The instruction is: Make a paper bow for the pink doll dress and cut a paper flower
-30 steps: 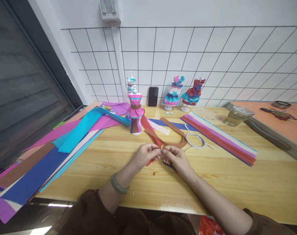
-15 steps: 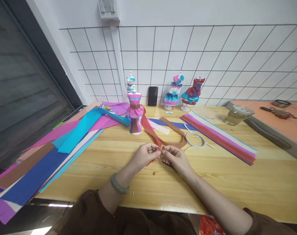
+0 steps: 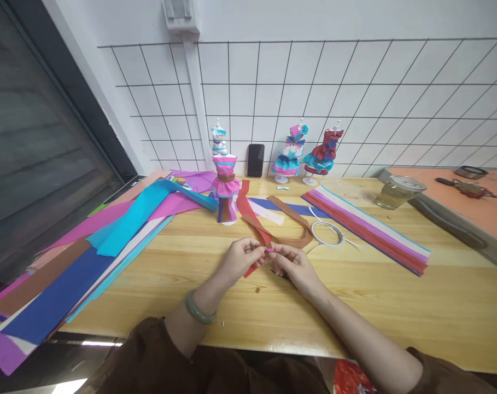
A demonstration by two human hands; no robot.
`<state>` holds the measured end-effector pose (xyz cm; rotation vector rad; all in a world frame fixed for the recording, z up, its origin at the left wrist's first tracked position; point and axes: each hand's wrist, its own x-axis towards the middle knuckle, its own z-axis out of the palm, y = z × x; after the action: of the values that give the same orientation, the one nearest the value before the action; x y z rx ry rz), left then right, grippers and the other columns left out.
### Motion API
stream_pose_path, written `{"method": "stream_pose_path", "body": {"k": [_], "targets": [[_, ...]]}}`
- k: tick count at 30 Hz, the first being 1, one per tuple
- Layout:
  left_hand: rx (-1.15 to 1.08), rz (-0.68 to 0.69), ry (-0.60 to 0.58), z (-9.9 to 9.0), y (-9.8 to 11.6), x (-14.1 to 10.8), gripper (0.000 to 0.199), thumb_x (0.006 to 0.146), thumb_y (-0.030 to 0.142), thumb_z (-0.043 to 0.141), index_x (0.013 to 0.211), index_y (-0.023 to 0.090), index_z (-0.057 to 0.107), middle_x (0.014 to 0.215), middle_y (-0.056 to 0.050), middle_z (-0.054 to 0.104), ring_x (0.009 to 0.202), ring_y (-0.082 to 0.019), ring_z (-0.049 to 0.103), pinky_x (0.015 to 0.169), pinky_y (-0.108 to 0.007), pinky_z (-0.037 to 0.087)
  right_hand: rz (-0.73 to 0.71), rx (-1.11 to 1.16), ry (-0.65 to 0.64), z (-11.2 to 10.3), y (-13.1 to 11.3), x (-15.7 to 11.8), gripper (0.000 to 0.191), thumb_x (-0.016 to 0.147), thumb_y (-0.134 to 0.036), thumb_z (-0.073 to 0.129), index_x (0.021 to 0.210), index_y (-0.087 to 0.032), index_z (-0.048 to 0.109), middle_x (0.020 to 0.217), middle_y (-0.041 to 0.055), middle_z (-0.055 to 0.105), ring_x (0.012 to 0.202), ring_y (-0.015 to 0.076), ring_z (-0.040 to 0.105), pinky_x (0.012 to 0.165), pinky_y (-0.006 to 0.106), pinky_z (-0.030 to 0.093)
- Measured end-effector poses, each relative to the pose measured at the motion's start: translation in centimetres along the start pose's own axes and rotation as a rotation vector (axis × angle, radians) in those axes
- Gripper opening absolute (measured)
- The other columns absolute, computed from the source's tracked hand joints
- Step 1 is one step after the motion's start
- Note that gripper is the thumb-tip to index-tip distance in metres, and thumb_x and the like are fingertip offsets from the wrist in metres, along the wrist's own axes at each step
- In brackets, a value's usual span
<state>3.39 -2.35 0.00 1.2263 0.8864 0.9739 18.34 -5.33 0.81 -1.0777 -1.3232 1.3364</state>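
Over the middle of the table my left hand (image 3: pixel 244 258) and my right hand (image 3: pixel 292 265) meet fingertip to fingertip. Both pinch a tiny pink and brown piece of crepe paper (image 3: pixel 269 249), mostly covered by the fingers. A red paper strip (image 3: pixel 261 230) runs behind and under my left hand. Beneath my right hand pokes out a dark object (image 3: pixel 285 275), too hidden to name. A small brown scrap (image 3: pixel 257 290) lies in front of the hands. Beyond them stands a mini mannequin in a pink paper dress (image 3: pixel 226 183).
Long coloured paper strips (image 3: pixel 68 287) pile up at left, and striped strips (image 3: pixel 367 230) lie at right. A tape roll (image 3: pixel 327 234) sits beside a brown strip (image 3: pixel 301 238). Dressed mannequins (image 3: pixel 288 156) and a phone (image 3: pixel 255 161) stand by the wall; a lidded cup (image 3: pixel 396 192) is farther right.
The fingers have shifted slightly around the small paper piece, and more of its pink side shows. The red strip's far end lies a little differently beside the mannequin.
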Motion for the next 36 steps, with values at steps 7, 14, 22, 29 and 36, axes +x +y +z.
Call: {"method": "stream_pose_path", "body": {"k": [7, 14, 22, 29, 36], "targets": [[-0.092, -0.077, 0.023, 0.0, 0.1, 0.0, 0.02, 0.066, 0.028, 0.065, 0.071, 0.011, 0.055, 0.063, -0.004, 0.061, 0.053, -0.009, 0.055, 0.054, -0.022, 0.044, 0.021, 0.025, -0.02, -0.1, 0.0, 0.0, 0.022, 0.074, -0.036, 0.06, 0.081, -0.015, 0.063, 0.05, -0.0037, 0.049, 0.042, 0.0075, 0.039, 0.044, 0.022, 0.031], [-0.194, -0.154, 0.012, 0.1, 0.8, -0.1, 0.021, 0.063, 0.026, 0.067, 0.07, 0.011, 0.055, 0.064, -0.005, 0.062, 0.054, -0.008, 0.055, 0.053, -0.021, 0.043, 0.041, 0.053, 0.002, -0.1, 0.4, 0.1, 0.024, 0.073, -0.035, 0.06, 0.083, -0.014, 0.065, 0.05, -0.003, 0.051, 0.042, 0.0072, 0.041, 0.043, 0.022, 0.029], [-0.275, -0.158, 0.026, -0.2, 0.8, -0.2, 0.018, 0.065, 0.025, 0.066, 0.068, 0.011, 0.055, 0.061, -0.001, 0.058, 0.053, -0.007, 0.052, 0.053, -0.02, 0.041, 0.017, 0.16, 0.068, 0.0, 0.5, 0.3, 0.047, 0.069, -0.03, 0.062, 0.112, -0.017, 0.053, 0.067, -0.0016, 0.058, 0.041, 0.0069, 0.042, 0.042, 0.023, 0.032], [-0.26, -0.172, 0.017, 0.0, 0.8, -0.2, 0.02, 0.063, 0.026, 0.067, 0.068, 0.011, 0.055, 0.062, -0.002, 0.058, 0.053, -0.008, 0.053, 0.053, -0.021, 0.041, 0.015, 0.121, 0.064, 0.3, 0.2, 0.1, 0.048, 0.07, -0.034, 0.065, 0.112, -0.016, 0.051, 0.056, -0.0052, 0.05, 0.042, 0.0071, 0.042, 0.041, 0.022, 0.032], [-0.239, -0.151, 0.015, 0.3, 1.0, -0.3, 0.019, 0.063, 0.025, 0.067, 0.067, 0.011, 0.054, 0.063, -0.002, 0.059, 0.054, -0.008, 0.053, 0.053, -0.021, 0.041, 0.035, 0.176, 0.042, -0.1, 0.8, 0.3, 0.047, 0.07, -0.033, 0.067, 0.111, -0.018, 0.051, 0.068, -0.0027, 0.056, 0.042, 0.0046, 0.042, 0.039, 0.019, 0.03]]}}
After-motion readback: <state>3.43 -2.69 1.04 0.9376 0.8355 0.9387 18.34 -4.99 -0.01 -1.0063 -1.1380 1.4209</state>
